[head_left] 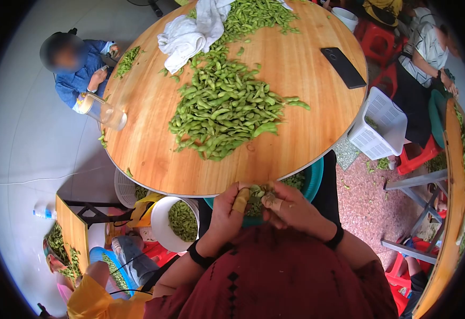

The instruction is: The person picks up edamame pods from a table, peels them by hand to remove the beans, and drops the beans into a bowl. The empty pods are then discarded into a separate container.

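Close to my body, just past the table's near edge, my left hand [226, 211] and my right hand [298, 211] meet with fingers closed. Between their fingertips is a green soybean pod [256, 192], partly hidden by the fingers. Tan tape wraps fingers on both hands. Beneath them a teal basin [315, 179] sits partly under the table, with green matter inside. On the round wooden table [142, 133] ahead lies a large heap of green soybean pods [222, 109].
A white cloth [190, 37], black phone [344, 67] and clear jug [105, 112] rest on the table. A white bucket [161, 226] of shelled beans stands left; a white basket [378, 123] stands right. A person in blue [83, 66] is at the table's left; others sit nearby.
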Available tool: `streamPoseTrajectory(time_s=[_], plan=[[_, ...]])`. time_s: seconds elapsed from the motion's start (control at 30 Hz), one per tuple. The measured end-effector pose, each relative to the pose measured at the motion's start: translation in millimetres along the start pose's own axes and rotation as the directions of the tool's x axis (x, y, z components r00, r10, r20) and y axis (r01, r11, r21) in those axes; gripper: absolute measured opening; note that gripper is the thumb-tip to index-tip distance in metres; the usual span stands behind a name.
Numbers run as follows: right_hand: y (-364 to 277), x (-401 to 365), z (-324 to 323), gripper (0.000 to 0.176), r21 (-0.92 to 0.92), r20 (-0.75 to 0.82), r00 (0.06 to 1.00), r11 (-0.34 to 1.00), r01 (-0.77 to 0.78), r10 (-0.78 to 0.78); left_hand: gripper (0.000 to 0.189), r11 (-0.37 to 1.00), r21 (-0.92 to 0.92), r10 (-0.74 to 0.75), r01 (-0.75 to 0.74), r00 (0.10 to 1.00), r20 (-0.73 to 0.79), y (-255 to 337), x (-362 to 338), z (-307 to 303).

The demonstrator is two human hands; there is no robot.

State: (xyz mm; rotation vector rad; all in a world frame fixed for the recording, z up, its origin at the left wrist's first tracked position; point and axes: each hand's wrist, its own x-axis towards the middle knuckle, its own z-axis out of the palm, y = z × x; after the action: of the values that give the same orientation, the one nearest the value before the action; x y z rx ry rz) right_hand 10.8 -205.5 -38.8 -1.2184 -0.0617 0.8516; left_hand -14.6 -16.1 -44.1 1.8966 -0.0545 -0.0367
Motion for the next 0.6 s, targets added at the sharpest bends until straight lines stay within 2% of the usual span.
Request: streamPoseTrajectory(time_s=[0.03,0.07,0.1,0.13,0.2,0.33,0.4,0.43,0.47,0.5,0.57,0.6], plan=[[7,3,-3,0.011,0.002,-0.003,1.0,1.0,0.0,0.0,0.016,0.999,0.003,-0.043,0.043,0.998,0.052,-2,1,-1],[15,7,-6,0.013,-0.238,-0.082,0.98,0.958,0.157,-0.181,0.016,0.999,0.003,-0.039,0.039,0.998,0.055,-2,2,1],[17,9,-7,0.016,-0.473,-0.112,0.924,0.838,0.274,-0.365,0.018,0.99,0.115,0.075,-0.08,0.996,0.044,-3,2,4],[18,7,-5,0.016,-0.472,-0.114,0.924,0.839,0.273,-0.364,0.02,0.955,0.226,0.185,-0.191,0.982,0.046,-3,0,5],[16,5,1,0.02,-0.597,-0.184,0.834,0.733,0.326,-0.521,0.021,0.945,0.253,0.191,-0.205,0.978,0.08,5,-3,4],[19,5,-6,0.018,-0.625,-0.141,0.843,0.707,0.331,-0.519,0.024,0.909,0.311,0.236,-0.278,0.957,0.166,14,-8,0],[14,2,-5,0.015,-0.739,-0.083,0.846,0.602,0.303,-0.527,0.025,0.898,0.327,0.261,-0.296,0.954,0.147,12,-9,-1],[16,3,-5,0.015,-0.738,-0.08,0.846,0.601,0.306,-0.528,0.025,0.886,0.341,0.286,-0.313,0.949,0.129,12,-9,-2],[19,5,-4,0.014,-0.78,-0.094,0.797,0.541,0.313,-0.596,0.025,0.886,0.343,0.287,-0.313,0.95,0.126,12,-9,-2],[19,6,-3,0.012,-0.82,-0.102,0.742,0.479,0.314,-0.662,0.027,0.896,0.35,0.253,-0.274,0.962,0.104,13,-9,-3],[13,-1,6,0.012,-0.806,-0.104,0.73,0.487,0.336,-0.676,0.03,0.906,0.355,0.217,-0.232,0.973,0.081,16,-11,-4],[10,-3,9,0.013,-0.793,-0.109,0.717,0.495,0.355,-0.689,0.034,0.912,0.38,0.131,-0.154,0.988,0.084,19,-12,-4]])
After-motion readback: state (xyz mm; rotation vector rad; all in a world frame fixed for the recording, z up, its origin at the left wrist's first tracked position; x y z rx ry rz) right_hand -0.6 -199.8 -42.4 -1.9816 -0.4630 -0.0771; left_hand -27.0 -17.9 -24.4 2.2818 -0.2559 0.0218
